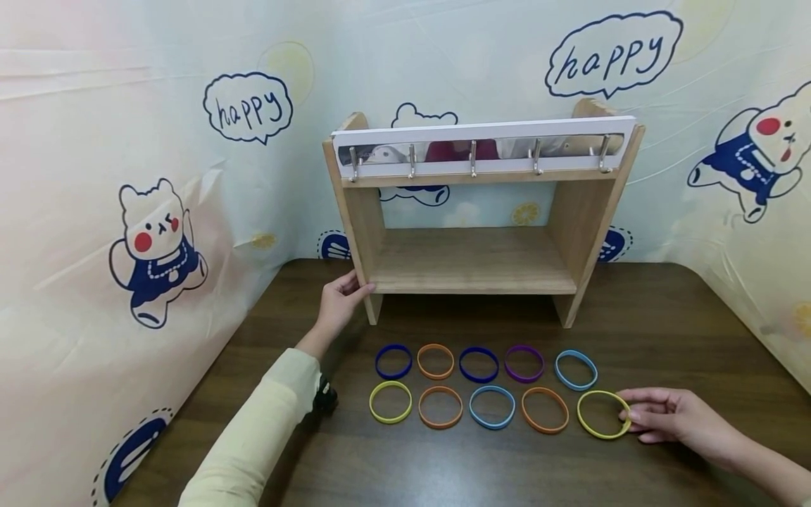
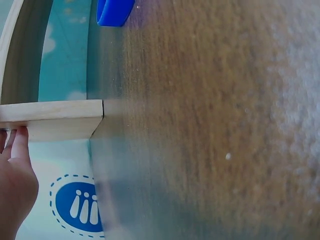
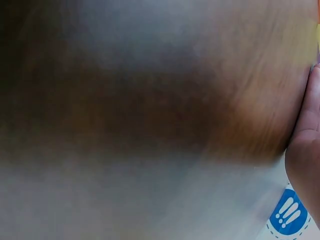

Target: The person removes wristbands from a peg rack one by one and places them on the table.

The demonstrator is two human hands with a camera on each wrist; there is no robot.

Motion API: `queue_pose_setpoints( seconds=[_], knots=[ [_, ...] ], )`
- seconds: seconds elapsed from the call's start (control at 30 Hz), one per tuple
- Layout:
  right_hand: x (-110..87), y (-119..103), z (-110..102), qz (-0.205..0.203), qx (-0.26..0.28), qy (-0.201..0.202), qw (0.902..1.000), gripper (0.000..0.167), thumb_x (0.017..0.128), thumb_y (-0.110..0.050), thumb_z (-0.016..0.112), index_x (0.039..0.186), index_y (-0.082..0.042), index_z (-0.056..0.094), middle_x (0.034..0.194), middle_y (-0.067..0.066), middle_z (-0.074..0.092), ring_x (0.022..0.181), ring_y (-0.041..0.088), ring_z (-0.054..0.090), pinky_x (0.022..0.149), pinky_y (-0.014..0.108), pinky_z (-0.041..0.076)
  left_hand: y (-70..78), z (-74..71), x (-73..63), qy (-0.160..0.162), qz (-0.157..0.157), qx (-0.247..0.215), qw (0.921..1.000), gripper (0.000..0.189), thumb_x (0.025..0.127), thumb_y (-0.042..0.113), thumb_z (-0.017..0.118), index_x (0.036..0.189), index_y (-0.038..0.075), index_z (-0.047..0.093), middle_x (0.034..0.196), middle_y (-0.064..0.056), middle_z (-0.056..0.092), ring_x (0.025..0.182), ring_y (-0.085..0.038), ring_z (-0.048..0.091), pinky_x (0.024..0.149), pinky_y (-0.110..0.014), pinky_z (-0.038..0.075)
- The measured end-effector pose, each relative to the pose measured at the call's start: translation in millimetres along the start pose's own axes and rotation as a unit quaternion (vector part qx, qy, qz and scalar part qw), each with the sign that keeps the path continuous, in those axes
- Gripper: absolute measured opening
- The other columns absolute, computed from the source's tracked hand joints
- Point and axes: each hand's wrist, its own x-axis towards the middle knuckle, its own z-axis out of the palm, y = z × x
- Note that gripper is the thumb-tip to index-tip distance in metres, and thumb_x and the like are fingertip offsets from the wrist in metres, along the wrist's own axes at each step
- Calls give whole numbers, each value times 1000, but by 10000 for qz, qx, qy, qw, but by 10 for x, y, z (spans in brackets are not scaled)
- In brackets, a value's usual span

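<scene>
At the right front, my right hand [image 1: 681, 422] pinches the right edge of a yellow wristband [image 1: 598, 434] between thumb and fingers, at the end of the front row. My left hand [image 1: 336, 306] grips the lower left side panel of a wooden shelf [image 1: 478, 260], thumb on its front edge; in the left wrist view its fingertips [image 2: 21, 142] meet the panel. A light blue wristband [image 1: 575, 386] lies just behind the yellow one. In the right wrist view only the edge of my right hand shows.
Several wristbands lie in two rows before the shelf, including a purple one [image 1: 524, 380], an orange one [image 1: 440, 426] and another yellow one [image 1: 389, 421]. A white rail [image 1: 507, 132] with metal hooks [image 1: 473, 158] spans the shelf's top. Printed cloth [image 1: 253, 197] surrounds the brown table [image 1: 393, 472].
</scene>
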Motion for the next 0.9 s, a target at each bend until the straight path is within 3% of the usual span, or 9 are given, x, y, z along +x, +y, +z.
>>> queue_pose_setpoints(
  seconds=[0.37, 0.53, 0.6, 0.73, 0.9],
  knots=[
    [10, -14, 35, 124, -503, 233, 9984, 38, 97, 0, 56, 115, -31, 69, 103, 3, 72, 90, 13, 68, 71, 34, 59, -8, 6, 5, -13, -48, 30, 10000, 53, 87, 18, 76, 133, 2, 57, 124, -20, 62, 114, -27, 60, 88, -31, 53],
    [13, -26, 32, 173, -489, 174, 9985, 37, 97, -1, 56, 116, -31, 69, 103, 4, 72, 90, 13, 68, 71, 34, 59, -17, -8, 8, -73, -8, 102, 9999, 54, 87, 21, 76, 134, 2, 57, 125, -19, 62, 114, -26, 60, 88, -32, 53],
    [15, -34, 26, 195, -456, 134, 9987, 36, 98, -1, 55, 116, -30, 69, 103, 4, 71, 91, 13, 68, 71, 34, 59, 71, -9, -22, -148, -24, 97, 9998, 54, 88, 17, 75, 135, 0, 55, 126, -22, 60, 116, -29, 59, 89, -33, 52],
    [20, -56, 15, 224, -424, 70, 9988, 35, 99, -2, 54, 119, -26, 68, 105, 7, 71, 94, 15, 68, 71, 36, 59, 75, -6, -20, -152, -43, 10, 9999, 54, 87, 16, 75, 135, -1, 55, 127, -23, 59, 117, -30, 58, 90, -33, 52],
    [26, -70, 4, 237, -415, 57, 9988, 33, 99, -1, 53, 121, -20, 67, 106, 9, 71, 94, 17, 68, 71, 38, 59, -19, -4, 12, -54, -61, 86, 9999, 56, 86, 21, 77, 134, 3, 57, 127, -19, 60, 116, -26, 59, 90, -33, 52]
  ],
)
